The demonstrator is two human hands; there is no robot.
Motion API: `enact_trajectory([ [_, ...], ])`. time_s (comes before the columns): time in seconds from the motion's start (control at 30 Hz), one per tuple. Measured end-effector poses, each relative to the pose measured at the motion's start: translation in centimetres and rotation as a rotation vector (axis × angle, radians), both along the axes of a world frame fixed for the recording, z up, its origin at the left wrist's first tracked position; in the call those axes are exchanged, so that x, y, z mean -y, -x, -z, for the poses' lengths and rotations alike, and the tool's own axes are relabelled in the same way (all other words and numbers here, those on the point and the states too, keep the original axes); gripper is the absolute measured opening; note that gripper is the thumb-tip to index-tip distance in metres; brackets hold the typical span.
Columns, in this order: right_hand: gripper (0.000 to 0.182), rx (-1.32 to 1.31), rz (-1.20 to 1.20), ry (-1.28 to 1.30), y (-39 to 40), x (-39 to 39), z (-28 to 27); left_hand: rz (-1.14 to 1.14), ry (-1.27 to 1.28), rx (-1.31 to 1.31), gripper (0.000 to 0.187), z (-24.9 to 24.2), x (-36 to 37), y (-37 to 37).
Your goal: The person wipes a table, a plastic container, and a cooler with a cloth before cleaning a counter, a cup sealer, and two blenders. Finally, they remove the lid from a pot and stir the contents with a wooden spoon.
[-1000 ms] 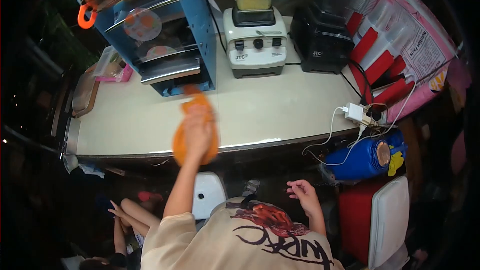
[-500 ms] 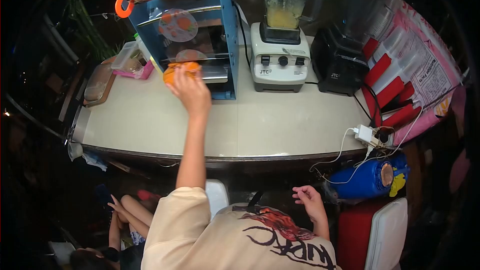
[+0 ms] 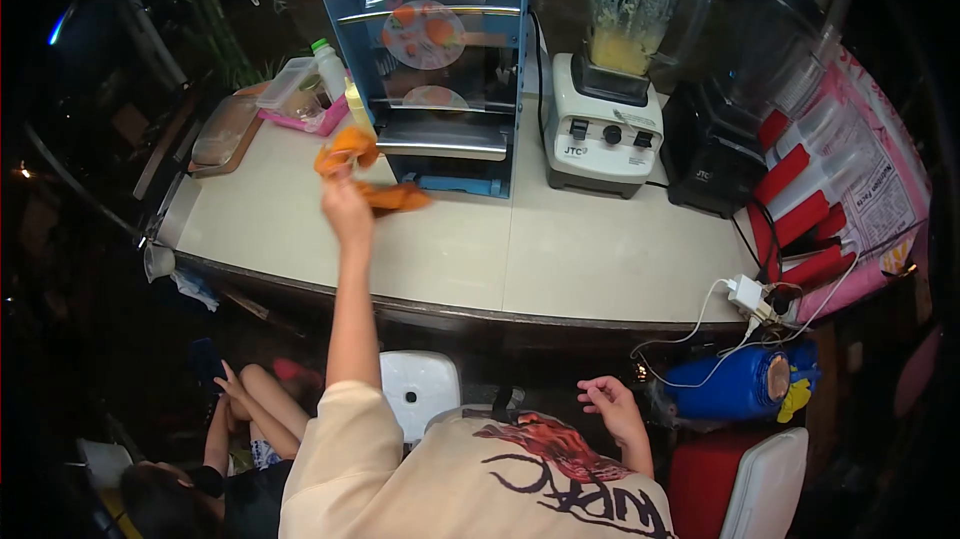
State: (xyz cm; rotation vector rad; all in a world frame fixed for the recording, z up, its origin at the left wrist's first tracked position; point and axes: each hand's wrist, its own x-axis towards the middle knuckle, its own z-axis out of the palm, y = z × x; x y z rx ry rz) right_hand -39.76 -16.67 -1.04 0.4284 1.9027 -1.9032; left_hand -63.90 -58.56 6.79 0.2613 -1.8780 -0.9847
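My left hand [image 3: 347, 209] is closed on an orange cloth [image 3: 395, 198], which hangs loosely with a tail trailing to the right. Hand and cloth are just above the counter [image 3: 440, 254], at the front left corner of a blue-framed machine [image 3: 516, 124]. Clear film [image 3: 424, 34] printed with fruit pictures runs down the machine's front, above a metal bar [image 3: 445, 137]. Low at my right side, beyond the counter's front edge, hangs my right hand [image 3: 612, 407]. Its fingers are loosely bent and apart, with nothing seen in them.
A white blender [image 3: 605, 129] with yellow residue and a black blender [image 3: 708, 149] stand right of the machine. A pink tray [image 3: 325, 121] and a green-capped bottle [image 3: 328, 69] stand left. White cables [image 3: 690, 313] hang over the edge. A seated person [image 3: 250, 429] holds a phone below left.
My left hand has pulled the cloth away from the machine's front, leftward and slightly down; the cloth has loosened out. The view has shifted, and my right hand has barely moved.
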Motion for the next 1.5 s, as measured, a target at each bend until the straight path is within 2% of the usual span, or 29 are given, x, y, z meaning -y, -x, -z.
enact_trajectory([
  [0.03,0.015,0.011,-0.010,0.002,0.1,0.1,0.6,-0.034,-0.165,0.011,0.043,0.2,1.6,-1.2],
  [0.1,0.015,0.037,-0.038,-0.015,0.2,0.2,1.7,-0.207,-0.209,-0.021,0.048,1.5,6.0,-3.8],
  [0.13,0.016,0.045,-0.064,-0.033,0.4,0.4,2.2,-0.135,-0.256,-0.075,0.050,0.0,6.3,-5.6],
  [0.2,0.016,0.076,-0.124,-0.055,0.4,0.8,2.9,-0.074,-0.283,0.018,0.054,-2.0,7.6,-7.8],
  [0.3,0.016,0.099,-0.171,-0.070,0.7,1.0,3.5,0.150,-0.376,0.387,0.060,5.2,18.3,-5.4],
  [0.4,0.015,0.102,-0.153,-0.087,-0.3,0.8,3.9,-0.233,0.456,1.099,0.065,6.5,16.1,-4.7],
  [0.5,0.016,0.125,-0.128,-0.102,-1.8,-0.2,4.0,-0.249,0.483,1.050,0.065,6.9,12.8,-2.1],
  [0.6,0.016,0.156,-0.107,-0.082,-3.3,-0.5,4.9,-0.032,0.596,0.927,0.066,7.4,3.1,-1.0],
  [0.7,0.016,0.176,-0.145,-0.062,-4.2,0.2,7.0,0.237,0.745,0.766,0.070,7.5,-9.0,-4.2],
  [0.8,0.016,0.126,-0.245,-0.047,-4.7,1.7,11.1,0.512,0.900,0.663,0.069,5.8,-13.1,-7.1],
  [0.83,0.016,0.134,-0.287,-0.065,-4.8,2.4,12.1,0.593,0.939,0.652,0.069,6.1,-13.3,-8.3],
  [0.9,0.016,0.068,-0.419,-0.136,-5.4,3.4,16.0,0.593,0.946,0.585,0.064,6.4,-9.1,-7.9],
  [0.97,0.018,-0.026,-0.492,-0.214,-6.1,4.9,18.2,0.472,0.859,0.651,0.063,7.1,-4.5,-7.2],
  [1.03,0.019,-0.058,-0.552,-0.300,-7.4,6.9,21.9,0.307,0.877,0.707,0.066,7.8,-1.0,-6.8],
  [1.17,0.024,-0.186,-0.818,-0.407,-7.0,13.0,25.3,0.299,0.873,0.742,0.066,7.4,-1.3,-6.9],
  [1.2,0.026,-0.101,-0.886,-0.469,-7.2,15.5,26.9,0.312,0.874,0.744,0.066,7.5,-1.3,-6.9],
  [1.27,0.022,-0.179,-1.037,-0.532,-6.4,19.7,27.0,0.322,0.882,0.732,0.066,7.5,-1.1,-6.7],
  [1.37,0.017,-0.424,-1.106,-0.572,-5.6,26.5,29.9,0.371,0.857,0.744,0.065,7.1,-1.1,-6.4],
  [1.4,0.016,-0.554,-1.059,-0.586,-5.7,28.9,32.5,0.395,0.843,0.742,0.065,7.0,-1.2,-6.5],
  [1.5,0.018,-0.704,-1.047,-0.789,-5.2,33.8,36.8,0.402,0.862,0.771,0.063,6.9,-1.5,-6.4],
])
